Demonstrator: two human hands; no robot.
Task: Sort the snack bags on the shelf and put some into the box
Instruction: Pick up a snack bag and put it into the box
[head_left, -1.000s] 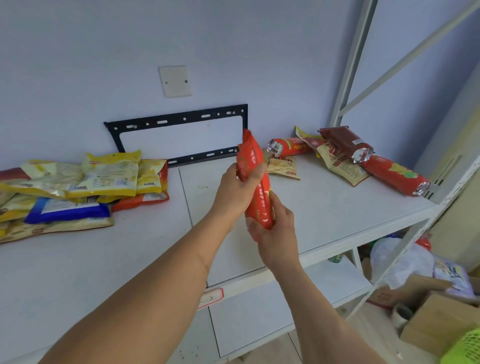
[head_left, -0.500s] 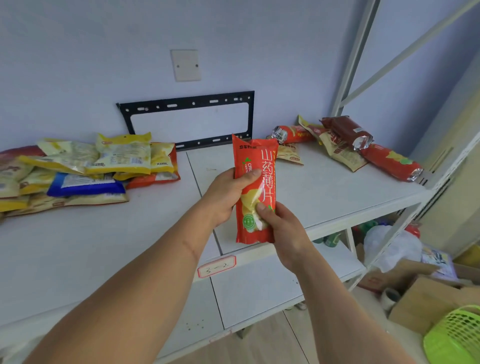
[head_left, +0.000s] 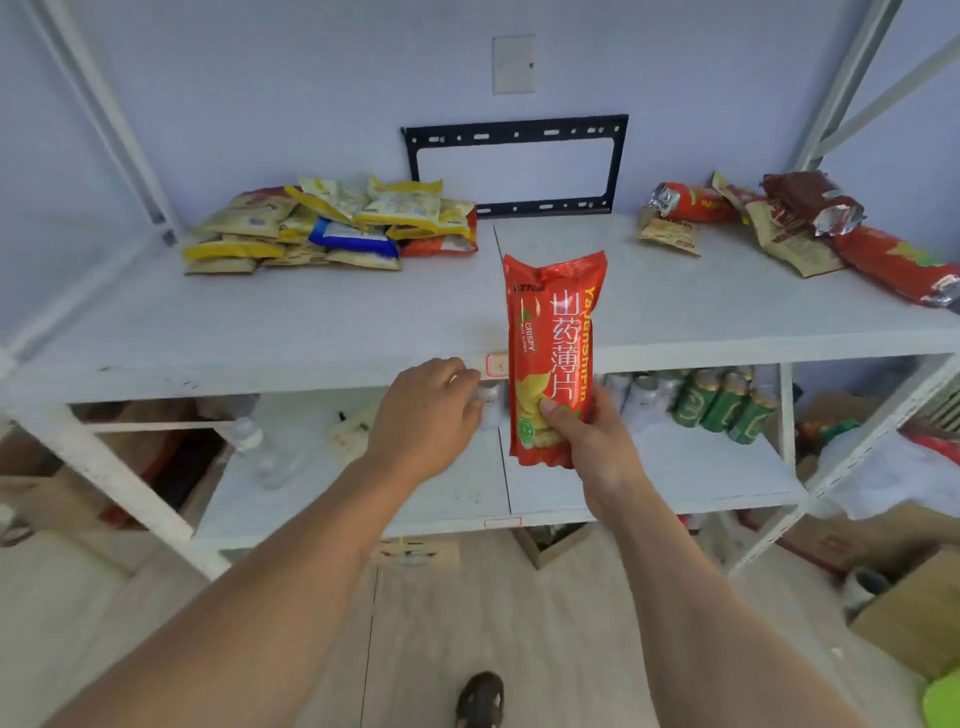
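Right hand (head_left: 587, 441) gripped a tall red snack bag (head_left: 553, 353) upright; left hand (head_left: 426, 415) hung loose beside it. More bags (head_left: 332, 228) lay piled on the white shelf (head_left: 260, 322) by a pale wall (head_left: 260, 93).

Pale blue wall (head_left: 260, 78), wooden floor (head_left: 493, 623)

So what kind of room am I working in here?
Probably a storeroom or stock area: a bare white metal shelf rack holding loose snack bags, green cans on the lower shelf, and cardboard boxes on the floor.
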